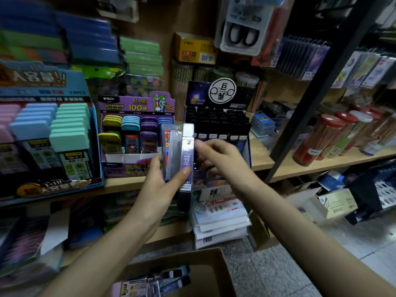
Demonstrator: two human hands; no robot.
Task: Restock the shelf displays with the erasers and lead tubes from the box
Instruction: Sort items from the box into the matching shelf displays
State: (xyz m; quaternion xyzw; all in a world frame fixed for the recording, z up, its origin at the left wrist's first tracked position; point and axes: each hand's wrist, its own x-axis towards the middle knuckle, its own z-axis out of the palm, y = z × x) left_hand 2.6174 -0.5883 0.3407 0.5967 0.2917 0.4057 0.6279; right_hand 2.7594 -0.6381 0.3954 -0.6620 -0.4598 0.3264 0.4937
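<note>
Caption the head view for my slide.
Left hand grips several lead tubes before the purple display while the right hand reaches toward them.

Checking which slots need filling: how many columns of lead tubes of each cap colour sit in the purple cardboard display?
Yellow-capped tube column: 1
Light blue-capped tube column: 1
Purple-capped tube column: 1
Dark blue-capped tube column: 1
Total in the purple cardboard display: 4
</note>
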